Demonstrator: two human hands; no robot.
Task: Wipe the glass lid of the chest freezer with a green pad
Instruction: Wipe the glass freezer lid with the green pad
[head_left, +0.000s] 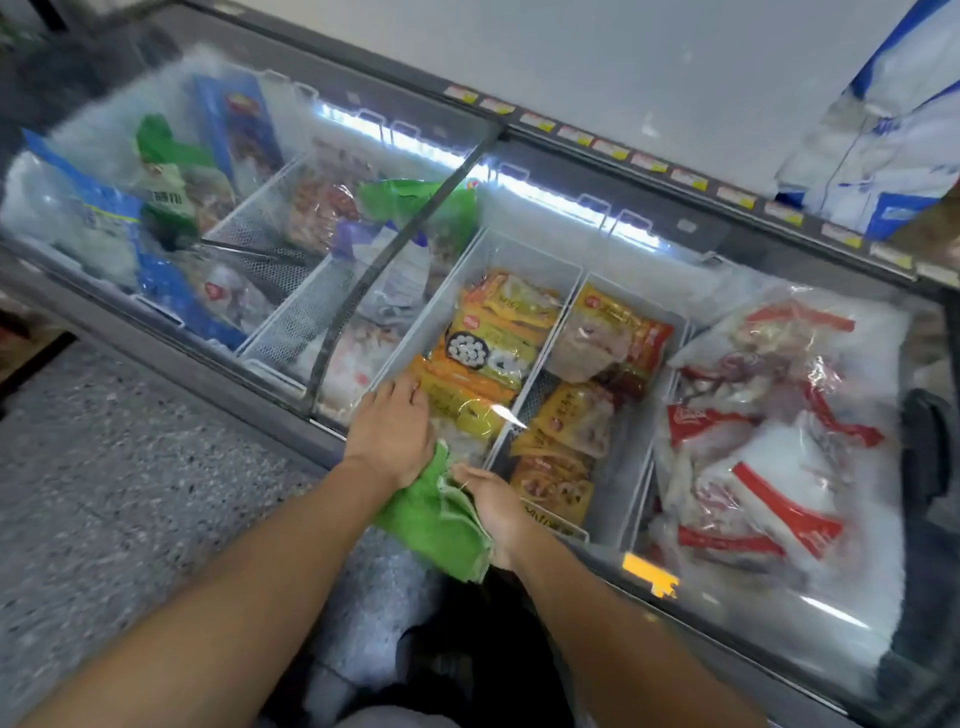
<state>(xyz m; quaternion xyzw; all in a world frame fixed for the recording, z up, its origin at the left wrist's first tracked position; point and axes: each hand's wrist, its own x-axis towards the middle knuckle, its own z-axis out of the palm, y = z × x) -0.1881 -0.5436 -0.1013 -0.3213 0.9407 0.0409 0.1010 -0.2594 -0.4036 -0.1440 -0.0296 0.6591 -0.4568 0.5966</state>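
A crumpled green pad (439, 522) hangs between my two hands at the near edge of the chest freezer. My left hand (392, 428) grips its upper end, fingers resting near the glass lid (597, 249). On the pad's right side, my right hand (493, 501) pinches it from below. The glass lid spans the freezer in curved sliding panes; a dark pane edge (384, 260) runs diagonally to the left of my hands. Frost clouds the far-left and far-right glass.
Under the glass lie white wire baskets with yellow packets (493, 343), red-and-white bags (769, 431) and blue and green bags (156, 208). A speckled floor (130, 467) lies at the left. Blue-and-white sacks (883, 130) stand behind the freezer at the right.
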